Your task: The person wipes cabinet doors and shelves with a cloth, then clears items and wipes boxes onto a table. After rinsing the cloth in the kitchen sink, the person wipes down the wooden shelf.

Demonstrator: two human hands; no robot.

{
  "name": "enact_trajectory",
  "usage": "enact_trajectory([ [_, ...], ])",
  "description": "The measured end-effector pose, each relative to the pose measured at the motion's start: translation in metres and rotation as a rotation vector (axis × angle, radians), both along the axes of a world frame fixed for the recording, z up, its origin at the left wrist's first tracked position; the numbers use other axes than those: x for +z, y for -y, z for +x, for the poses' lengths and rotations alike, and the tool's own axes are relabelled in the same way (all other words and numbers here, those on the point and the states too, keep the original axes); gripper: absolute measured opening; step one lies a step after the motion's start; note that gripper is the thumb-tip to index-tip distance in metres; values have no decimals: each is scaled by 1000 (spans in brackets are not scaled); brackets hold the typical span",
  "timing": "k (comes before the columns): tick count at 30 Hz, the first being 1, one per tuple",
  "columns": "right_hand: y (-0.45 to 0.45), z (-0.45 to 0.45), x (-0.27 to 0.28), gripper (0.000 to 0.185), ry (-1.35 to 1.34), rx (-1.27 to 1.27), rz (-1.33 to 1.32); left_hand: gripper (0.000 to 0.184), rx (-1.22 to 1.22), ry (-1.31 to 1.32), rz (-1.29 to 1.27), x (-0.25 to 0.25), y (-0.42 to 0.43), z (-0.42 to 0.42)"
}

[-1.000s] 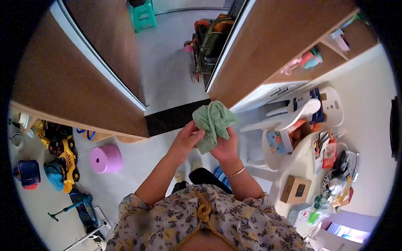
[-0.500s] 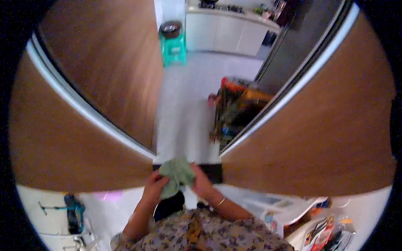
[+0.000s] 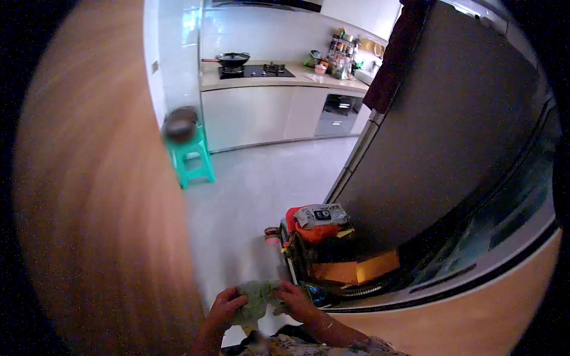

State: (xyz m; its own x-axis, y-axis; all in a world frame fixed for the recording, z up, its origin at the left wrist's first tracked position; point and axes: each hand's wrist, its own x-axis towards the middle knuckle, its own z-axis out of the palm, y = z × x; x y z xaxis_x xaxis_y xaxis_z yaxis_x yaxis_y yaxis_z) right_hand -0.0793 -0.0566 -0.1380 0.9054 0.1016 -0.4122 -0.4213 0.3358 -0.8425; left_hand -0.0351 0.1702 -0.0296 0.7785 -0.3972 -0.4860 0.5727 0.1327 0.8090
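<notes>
A green cloth (image 3: 255, 301) hangs between my two hands near the bottom of the head view. My left hand (image 3: 227, 305) is closed on its left edge, thumb and fingers pinching the fabric. On the other side my right hand (image 3: 292, 301) grips the cloth's right edge. The cloth is partly spread, with folds, and looks slightly blurred. Below it, the patterned top shows at the bottom edge.
A loaded cart (image 3: 320, 231) stands right of the walkway. A green stool (image 3: 193, 160) bearing a dark pot (image 3: 180, 124) is at left. Behind are a counter (image 3: 285, 83), a stove (image 3: 255, 72) and a pan (image 3: 233, 59). A grey panel (image 3: 433, 130) rises at right.
The view has moved forward through the doorway and tilted up, showing the kitchen. The cloth, bunched up earlier, is now more spread between both hands, lower in view.
</notes>
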Motion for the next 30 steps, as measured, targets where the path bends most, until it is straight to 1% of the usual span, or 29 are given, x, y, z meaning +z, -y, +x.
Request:
enact_trajectory([
  [1, 7, 16, -6, 32, -2, -20, -76, 35, -86, -5, -9, -6, 6, 33],
  [2, 14, 32, -12, 32, -7, -39, -153, 34, -170, -4, -16, -23, 13, 64],
  [3, 16, 57, 14, 32, -64, -132, -18, 34, -192, -11, -14, -37, 21, 97],
  [4, 20, 67, 39, 31, -109, -224, 118, 32, -212, -1, -58, -37, 25, 112],
  [6, 32, 109, 28, 31, 112, -190, -226, 31, -244, 4, -100, -26, 37, 163],
  [7, 39, 126, 19, 32, 129, -162, -218, 32, -232, -8, 8, -22, 43, 184],
  [8, 42, 157, 34, 34, 97, -163, -21, 33, -217, -19, 114, -17, 50, 205],
  [9, 44, 189, 48, 37, 53, -168, 170, 33, -225, -18, 116, -17, 50, 229],
  [10, 46, 220, 50, 37, 62, -170, 174, 35, -198, -13, 113, -15, 45, 252],
  [12, 50, 292, 48, 40, 116, -45, 49, 38, -174, 26, 139, -23, 48, 307],
  [13, 52, 331, 49, 39, 9, 72, 251, 39, -109, 71, 103, -28, 42, 329],
  [14, 46, 360, 48, 39, 5, 57, 284, 41, -43, 106, 52, -33, 36, 348],
  [15, 38, 391, 47, 38, 44, 105, 328, 40, -3, 85, 136, -26, 33, 366],
  [16, 32, 421, 54, 36, 84, 153, 351, 40, -19, 77, 135, -7, 32, 386],
  [18, 37, 476, 52, 34, 126, 174, 325, 32, 150, 125, 230, 14, 44, 429],
  [20, 39, 531, 48, 36, 307, 253, 299, 32, 121, 154, 225, -11, 45, 485],
  [22, 49, 577, 43, 35, 278, 219, 242, 32, 64, 178, 243, -52, 30, 547],
  [23, 56, 598, 44, 35, 249, 193, 187, 32, 28, 195, 249, -64, 22, 583],
  [24, 61, 623, 47, 35, 226, 162, 139, 32, -10, 219, 261, -64, 17, 625],
  [25, 68, 642, 54, 36, 194, 98, 132, 27, -176, 464, 591, -35, 29, 656],
  [26, 82, 657, 57, 38, 166, 36, 118, 27, -191, 494, 575, -24, 52, 696],
  [28, 102, 677, 69, 38, 13, -123, 91, 24, -213, 190, 184, -13, 95, 754],
  [29, 114, 690, 68, 38, 2, -148, 88, 24, -239, 180, 179, -8, 122, 783],
  [30, 129, 685, 55, 36, 25, -236, 142, 22, -360, 210, 198, -7, 152, 796],
])
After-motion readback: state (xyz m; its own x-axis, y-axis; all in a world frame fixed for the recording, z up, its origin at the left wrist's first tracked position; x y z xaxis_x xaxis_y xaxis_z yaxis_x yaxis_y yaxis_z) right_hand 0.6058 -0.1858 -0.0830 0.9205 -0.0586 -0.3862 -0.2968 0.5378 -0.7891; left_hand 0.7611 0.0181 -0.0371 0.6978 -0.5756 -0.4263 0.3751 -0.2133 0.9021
